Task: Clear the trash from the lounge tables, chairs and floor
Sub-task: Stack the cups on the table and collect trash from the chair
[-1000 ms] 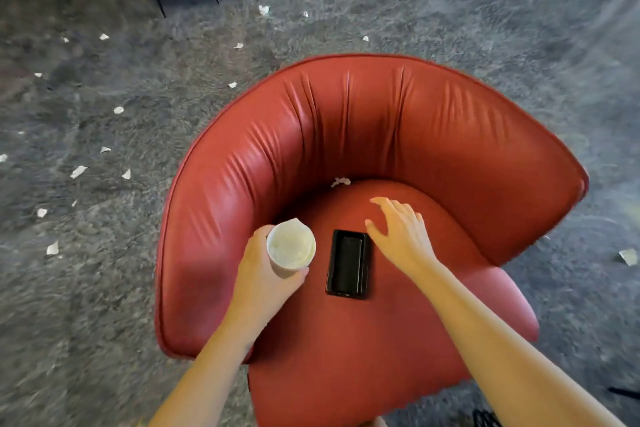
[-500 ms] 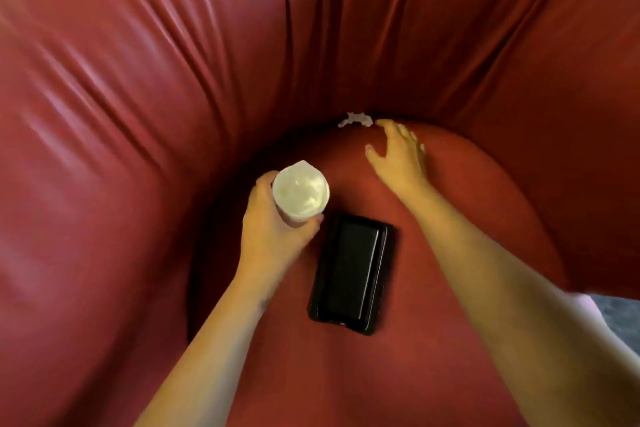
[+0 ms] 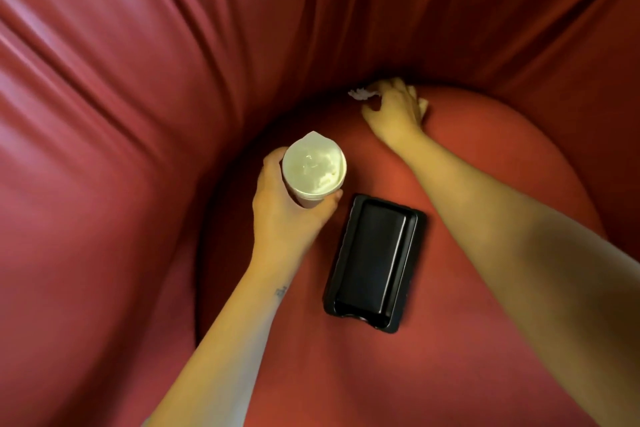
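Scene: We look straight down into a red leather lounge chair (image 3: 138, 97), its pleated back filling the view from 9 o'clock round to 3 o'clock, with both of a person's bare arms reaching in from 6 o'clock.
Left hand: The left hand (image 3: 287, 215) is wrapped round a white paper cup (image 3: 313, 172), thumb on one side and fingers on the other, and holds it upright above the seat at about 10 o'clock from the tray.
Cup: We see down its open mouth, with pale crumpled stuff inside and a pointed flap of rim sticking out at 12 o'clock.
Right hand: The right hand (image 3: 394, 111) reaches to the crease where seat meets back, its fingers bent down over the scrap. Blur hides the fingertips, so we cannot tell whether they have pinched it or only touch it.
Trash: A small white crumpled scrap of paper (image 3: 360, 95) lies in that crease, at 12 o'clock from the tray, its right end under the fingers.
Tray: A black rectangular plastic tray (image 3: 375, 263) lies flat on the seat cushion (image 3: 502, 191) between the two forearms, its long side running roughly 12 to 6 o'clock, and neither hand touches it.
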### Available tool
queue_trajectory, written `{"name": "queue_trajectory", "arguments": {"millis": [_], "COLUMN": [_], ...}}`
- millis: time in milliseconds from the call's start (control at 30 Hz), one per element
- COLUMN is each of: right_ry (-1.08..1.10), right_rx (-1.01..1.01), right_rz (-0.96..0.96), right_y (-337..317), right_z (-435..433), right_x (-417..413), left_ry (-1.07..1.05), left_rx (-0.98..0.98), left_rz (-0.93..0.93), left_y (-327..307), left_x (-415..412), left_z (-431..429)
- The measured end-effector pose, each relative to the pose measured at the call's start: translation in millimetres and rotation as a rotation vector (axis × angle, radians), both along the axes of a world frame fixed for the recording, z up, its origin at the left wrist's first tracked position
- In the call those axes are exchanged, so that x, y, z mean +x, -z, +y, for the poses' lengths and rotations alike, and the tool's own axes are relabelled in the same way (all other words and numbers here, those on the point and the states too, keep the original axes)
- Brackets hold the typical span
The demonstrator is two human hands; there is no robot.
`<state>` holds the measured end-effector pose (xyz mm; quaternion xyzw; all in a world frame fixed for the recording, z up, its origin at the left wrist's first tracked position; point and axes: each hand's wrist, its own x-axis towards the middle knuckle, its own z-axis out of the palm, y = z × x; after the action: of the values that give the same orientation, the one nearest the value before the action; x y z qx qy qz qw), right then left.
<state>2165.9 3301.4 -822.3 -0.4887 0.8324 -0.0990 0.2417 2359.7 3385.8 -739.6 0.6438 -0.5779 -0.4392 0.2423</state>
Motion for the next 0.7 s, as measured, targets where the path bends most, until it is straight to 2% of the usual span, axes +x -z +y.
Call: {"name": "queue_trajectory", "arguments": {"millis": [167, 267, 333, 533, 600, 700], "right_ry": [-0.055, -0.075, -0.066, -0.094, -0.148, -0.280], "right_rx": [-0.184, -0.209, -0.239, -0.519, -0.494, -0.331], "right_rz": [-0.153, -0.172, -0.212, -0.374, -0.394, -0.260], "right_y": [-8.3, -20.7, -35.4, -102.0, -114.9, -121.1], "right_z": [21.4, 33.5, 41.1, 93.9, 111.7, 125.7], "right_x": [2.9, 3.0, 5.8, 31.4, 38.3, 44.4], "left_ry": [0.038, 0.060, 0.061, 0.090, 0.150, 0.235], "left_rx": [-0.001, -0.020, -0.031, -0.079, -0.111, -0.176], "left_rz": [-0.041, -0.068, -0.075, -0.078, -0.065, -0.060], "left_y": [0.1, -1.1, -1.9, -5.3, -9.3, -17.1], "left_x": [2.7, 2.6, 1.4, -5.3, -7.6, -11.4], "left_z": [3.0, 4.2, 5.4, 10.9, 15.8, 23.8]}}
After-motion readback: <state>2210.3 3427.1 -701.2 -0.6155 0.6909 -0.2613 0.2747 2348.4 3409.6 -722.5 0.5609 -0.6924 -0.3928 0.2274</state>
